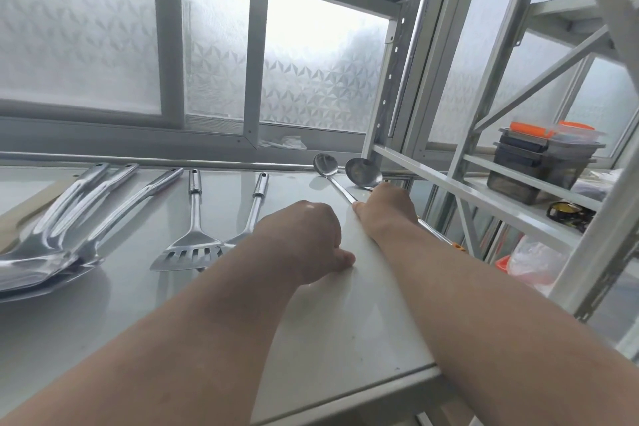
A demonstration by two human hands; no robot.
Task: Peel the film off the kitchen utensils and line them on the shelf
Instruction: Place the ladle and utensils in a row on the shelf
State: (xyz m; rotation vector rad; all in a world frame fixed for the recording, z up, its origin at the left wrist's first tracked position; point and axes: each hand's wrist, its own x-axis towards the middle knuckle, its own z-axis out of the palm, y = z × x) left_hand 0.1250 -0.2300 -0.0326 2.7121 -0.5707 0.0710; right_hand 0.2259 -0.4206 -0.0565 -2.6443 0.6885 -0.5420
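Shelf top: pale glossy shelf (131,304), window side far, front edge near, utensils lined across it.
Far-left group: three long steel utensils (65,218) fanned and overlapping near the left edge, handles toward the window; their heads are piled together, so I can't say what kind each is.
Under that group: a light wooden board (24,211) pokes out at the left edge.
Slotted turners: two. The first slotted turner (193,239) lies flat, handle toward the window, head toward the front. The second turner (257,201) lies just right of it; its head is mostly hidden by the left wrist.
Left hand (311,235): knuckles up, fingers curled under, resting on the shelf at mid-width. Whether it grips anything is hidden.
Ladles: two, bowls side by side near the far right corner. The left ladle (326,165) has a thin handle running toward the right hand; the right ladle (363,172) sits just beside it, its handle under that hand.
Right hand (387,209): lies over the ladle handles near the right edge, fingers folded down on them; it seems to be holding one, which one I can't tell.
Handle end: an orange tip (458,246) shows beyond the right forearm, past the right edge.
Film: none I can make out on the utensils.
Next rack over: stacked dark containers (539,162) with two orange lids.
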